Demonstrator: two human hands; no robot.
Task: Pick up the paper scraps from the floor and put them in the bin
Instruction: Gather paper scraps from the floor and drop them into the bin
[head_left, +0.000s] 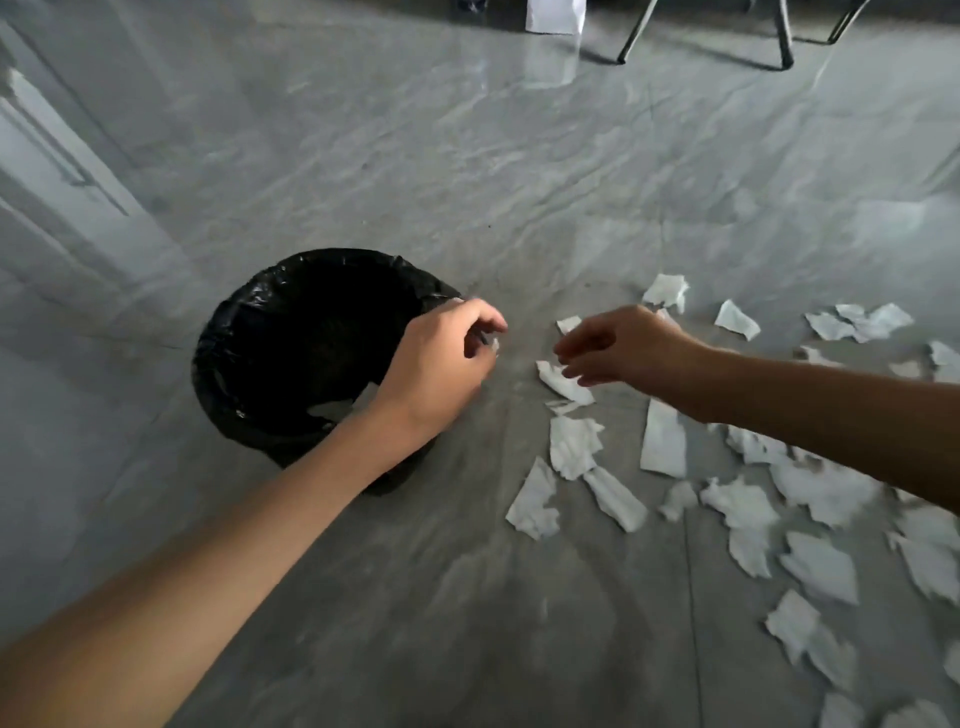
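Left forearm (208, 571) extended, left hand (441, 358) curled

Bare grey floor (415, 156) lies open across the upper and lower-left frame. At centre left the black-lined bin (223, 338) stands with its mouth unobstructed except at the right rim, where the left hand (441, 358) hangs. Paper scraps (571, 447) crowd the lower right, and chair legs (784, 36) line the top edge.
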